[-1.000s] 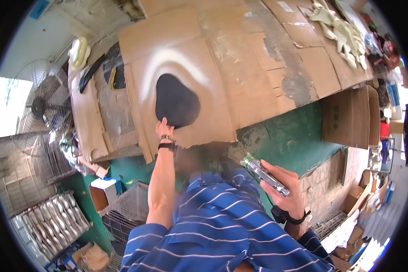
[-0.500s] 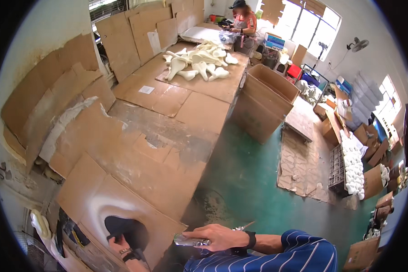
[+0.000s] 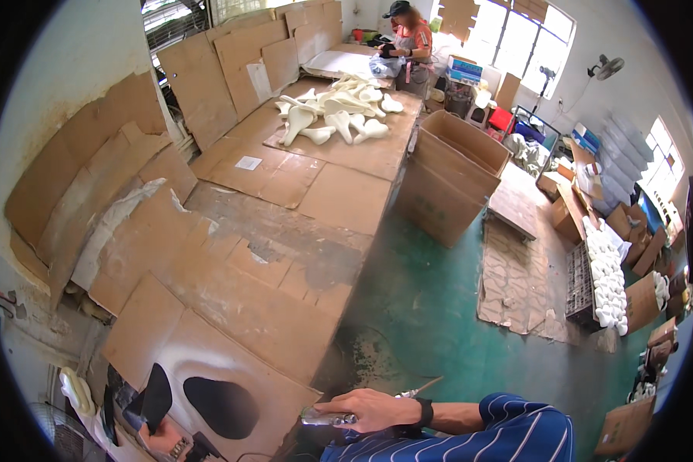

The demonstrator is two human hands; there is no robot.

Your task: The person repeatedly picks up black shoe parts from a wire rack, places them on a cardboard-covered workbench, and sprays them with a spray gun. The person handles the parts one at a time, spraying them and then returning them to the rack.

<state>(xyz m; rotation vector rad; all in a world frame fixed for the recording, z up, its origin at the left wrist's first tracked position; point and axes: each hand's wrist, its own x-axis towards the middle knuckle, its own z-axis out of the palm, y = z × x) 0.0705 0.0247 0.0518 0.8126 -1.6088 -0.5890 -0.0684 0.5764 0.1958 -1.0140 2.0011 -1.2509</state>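
At the lower left, my left hand [image 3: 162, 439] is closed on the lower end of a black saddle-shaped piece [image 3: 157, 395], which stands tilted up. Just right of it, a dark teardrop-shaped patch [image 3: 220, 408] lies on the cardboard with whitish spray marks around it. I cannot tell whether that patch is a separate piece or paint. My right hand [image 3: 371, 408] is wrapped round a silvery metal tool [image 3: 323, 416] that looks like a spray gun, held off the right edge of the cardboard. A thin pale rod or hose [image 3: 422, 387] shows behind that hand.
A cardboard-covered table [image 3: 269, 254] runs away from me, with a pile of cream saddle-shaped pieces [image 3: 339, 108] at its far end. A person [image 3: 410, 46] stands beyond. Right of the table are a tall carton [image 3: 450, 185], a flat trolley [image 3: 512, 202] and a crate [image 3: 580, 279] beside white pieces.
My left hand has moved left and lifted the black piece off the cardboard, leaving the dark patch in view. My right hand and its tool have hardly moved.
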